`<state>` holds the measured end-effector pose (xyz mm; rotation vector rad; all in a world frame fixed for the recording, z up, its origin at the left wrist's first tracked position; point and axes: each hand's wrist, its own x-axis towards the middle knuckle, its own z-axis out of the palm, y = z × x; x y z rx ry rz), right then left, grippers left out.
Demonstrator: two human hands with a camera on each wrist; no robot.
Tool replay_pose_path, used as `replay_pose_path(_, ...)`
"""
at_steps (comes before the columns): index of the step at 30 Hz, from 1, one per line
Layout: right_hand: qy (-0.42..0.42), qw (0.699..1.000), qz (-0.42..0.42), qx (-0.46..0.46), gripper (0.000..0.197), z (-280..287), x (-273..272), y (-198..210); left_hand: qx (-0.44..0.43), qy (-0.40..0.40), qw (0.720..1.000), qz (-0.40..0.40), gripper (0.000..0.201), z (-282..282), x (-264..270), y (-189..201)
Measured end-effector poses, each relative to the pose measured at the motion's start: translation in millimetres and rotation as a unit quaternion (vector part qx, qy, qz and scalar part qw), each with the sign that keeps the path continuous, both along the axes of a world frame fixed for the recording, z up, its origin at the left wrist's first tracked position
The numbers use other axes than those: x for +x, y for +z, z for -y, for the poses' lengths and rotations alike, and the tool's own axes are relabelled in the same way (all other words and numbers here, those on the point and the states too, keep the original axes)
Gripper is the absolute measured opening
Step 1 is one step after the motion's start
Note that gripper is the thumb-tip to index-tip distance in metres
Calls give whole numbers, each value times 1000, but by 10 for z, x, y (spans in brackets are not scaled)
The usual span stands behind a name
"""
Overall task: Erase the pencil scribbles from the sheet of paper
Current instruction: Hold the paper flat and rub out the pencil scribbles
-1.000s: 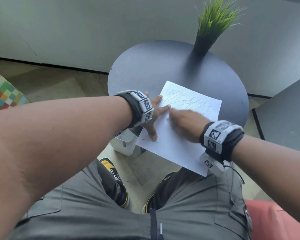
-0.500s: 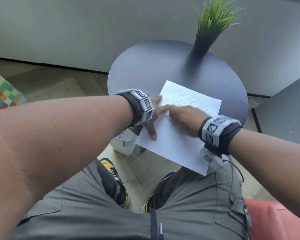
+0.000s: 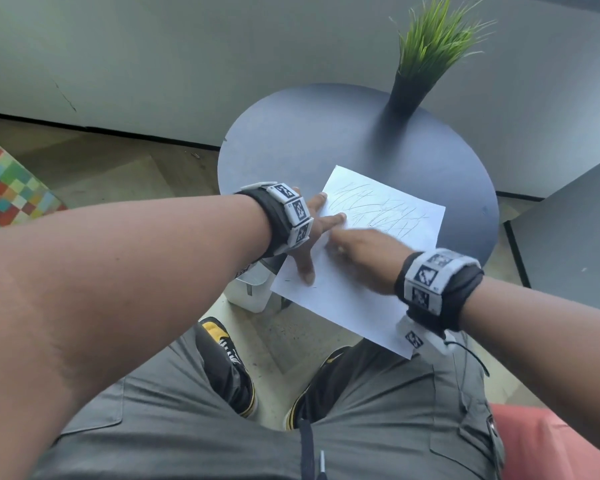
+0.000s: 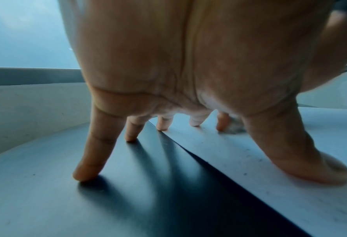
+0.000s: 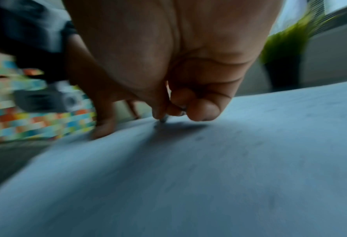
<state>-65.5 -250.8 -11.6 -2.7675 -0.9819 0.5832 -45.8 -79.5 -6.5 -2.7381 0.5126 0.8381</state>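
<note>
A white sheet of paper lies on the round dark table, its near corner hanging over the edge. Thin pencil scribbles cover its far half. My left hand is spread flat at the sheet's left edge: the thumb and two fingers press the paper, the outer fingers press the table. My right hand, blurred, pinches a small grey eraser with curled fingers. The eraser touches the paper close to my left index finger, just below the scribbles.
A potted grass plant stands at the table's far edge. A white container sits on the floor under the table's near left side. Another dark tabletop is to the right, a multicoloured checked surface at far left.
My right hand has rubbed forward over the lower scribbles and come back toward me with the eraser. The left hand and the sheet have stayed in place.
</note>
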Motion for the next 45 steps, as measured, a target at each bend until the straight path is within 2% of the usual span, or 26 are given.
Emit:
replay_pose_path(2,53,998,-35,-10,23,19,-105,11,9,0,1000,-6,136,23,9,27)
replay_pose_path(3,46,999,-22,-13,23,56,-45,21,8,1,1000,-9,135,30,9,36)
replay_pose_path(6,-74,996,45,-7,18,214,266,7,6,9,1000,-9,135,33,1,6)
replay_pose_path(7,-90,994,60,-11,20,229,291,9,8,11,1000,-9,136,25,-7,-3)
replay_pose_path(9,-59,997,52,-6,19,173,185,3,10,13,1000,-13,138,13,-14,-22)
replay_pose_path(12,53,998,-21,-13,17,62,-162,-4,13,7,1000,-7,142,13,-14,-34)
replay_pose_path(14,69,997,-22,-13,17,73,-198,15,14,5,1000,-7,143,23,-23,-34)
replay_pose_path(18,-83,996,44,-9,20,227,109,52,3,13,1000,-5,142,34,-35,-22)
replay_pose_path(19,-87,995,44,-13,18,223,88,57,5,14,1000,-6,141,31,-39,-20)
replay_pose_path(23,50,997,-54,-24,20,34,-308,89,16,7,1000,1,144,16,-23,-47)
replay_pose_path(24,55,997,-55,-27,22,34,-292,100,13,8,1000,0,144,11,-17,-55)
replay_pose_path(25,35,998,-35,-26,22,63,-189,95,6,12,1000,-3,143,12,-18,-56)
replay_pose_path(28,-104,994,35,-23,13,227,174,57,-3,17,1000,-7,141,16,-25,-47)
replay_pose_path(29,-106,993,37,-31,14,222,161,48,-2,18,1000,-7,141,13,-30,-42)
replay_pose_path(33,31,999,-29,-18,22,13,-202,39,2,19,1000,-9,143,-3,-17,-56)
replay_pose_path(34,22,999,-30,-13,23,27,-154,54,1,18,1000,-9,142,0,-13,-55)
replay_pose_path(37,-107,994,28,-22,21,164,228,67,-2,23,1000,-14,141,18,-23,-37)
replay_pose_path(38,-127,991,37,-31,21,174,257,72,0,26,1000,-15,142,18,-29,-35)
replay_pose_path(40,-76,996,34,-41,25,81,113,73,2,25,1000,-15,142,12,-31,-28)
replay_pose_path(42,24,999,-24,-29,29,-11,-177,65,5,21,1000,-11,142,19,-30,-25)
replay_pose_path(43,45,997,-50,-24,27,-2,-243,67,8,19,1000,-8,141,31,-27,-24)
replay_pose_path(45,13,999,-44,-26,20,75,-124,84,10,18,1000,-8,142,48,-27,-12)
